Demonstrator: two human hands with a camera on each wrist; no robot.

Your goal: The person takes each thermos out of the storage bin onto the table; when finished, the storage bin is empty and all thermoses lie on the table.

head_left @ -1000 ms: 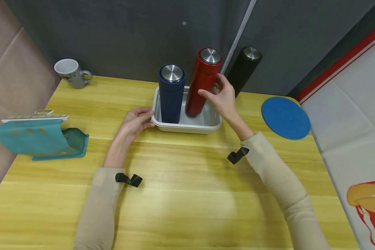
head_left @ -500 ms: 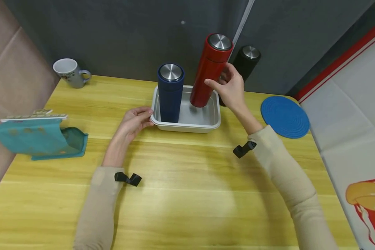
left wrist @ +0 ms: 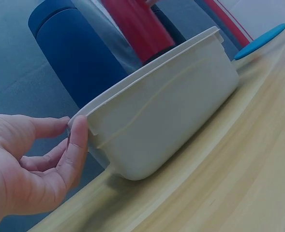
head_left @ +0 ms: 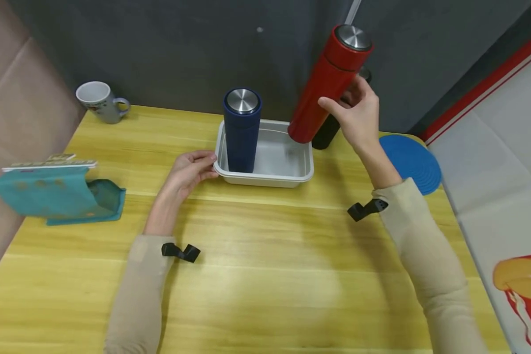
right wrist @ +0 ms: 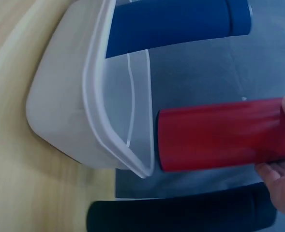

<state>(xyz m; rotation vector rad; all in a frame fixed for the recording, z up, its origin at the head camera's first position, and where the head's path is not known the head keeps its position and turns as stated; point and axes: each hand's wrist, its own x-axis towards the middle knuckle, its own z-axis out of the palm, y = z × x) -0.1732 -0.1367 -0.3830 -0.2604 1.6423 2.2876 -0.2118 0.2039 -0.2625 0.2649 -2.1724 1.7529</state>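
My right hand grips a red thermos bottle by its side, thumb in front and fingers behind. The bottle leans to the right, its base at the height of the rim of a white plastic bin. In the right wrist view the red bottle's base is just past the bin's rim. My left hand pinches the bin's left rim between thumb and fingers, as the left wrist view shows too. A navy blue thermos bottle stands inside the bin, at its left end.
A black thermos bottle stands behind the right hand, partly hidden. A round blue mat lies at the right. A mug sits at the back left, and a teal bag at the left. A dark grey panel rises behind the table.
My right hand has lifted the red bottle up out of the bin and moved it right, with more tilt. The left hand stays on the bin's rim.
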